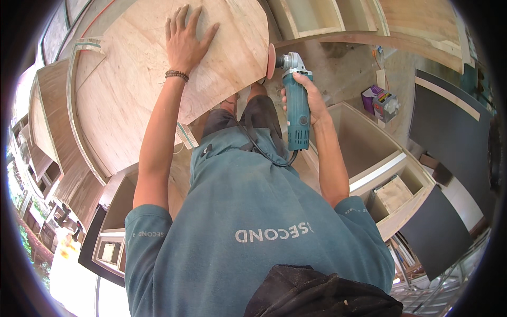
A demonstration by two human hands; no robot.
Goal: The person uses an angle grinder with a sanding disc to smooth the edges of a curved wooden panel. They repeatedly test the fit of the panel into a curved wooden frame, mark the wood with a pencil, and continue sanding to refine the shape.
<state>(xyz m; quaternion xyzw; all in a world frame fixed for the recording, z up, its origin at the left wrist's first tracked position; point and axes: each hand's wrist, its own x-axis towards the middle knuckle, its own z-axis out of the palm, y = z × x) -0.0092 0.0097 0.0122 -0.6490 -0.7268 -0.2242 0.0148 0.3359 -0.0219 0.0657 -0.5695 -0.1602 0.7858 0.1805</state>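
A large pale plywood panel [132, 100] with a curved edge lies in front of me. My left hand [186, 37] rests flat on its far part, fingers spread, a beaded bracelet at the wrist. My right hand [309, 98] is wrapped round the teal body of an angle grinder [298, 116], held upright at the panel's right side. Its reddish sanding disc [271, 62] stands edge-on at the panel's right edge; whether it touches cannot be told. A black cord [264, 153] runs from the grinder's lower end across my front.
Open wooden cabinet frames stand at the far right [311, 18] and near right [364, 137]. A small printed box [384, 104] sits on the floor beyond. Dark boards [449, 116] lean at the right. Curved plywood pieces [58, 116] stand at the left.
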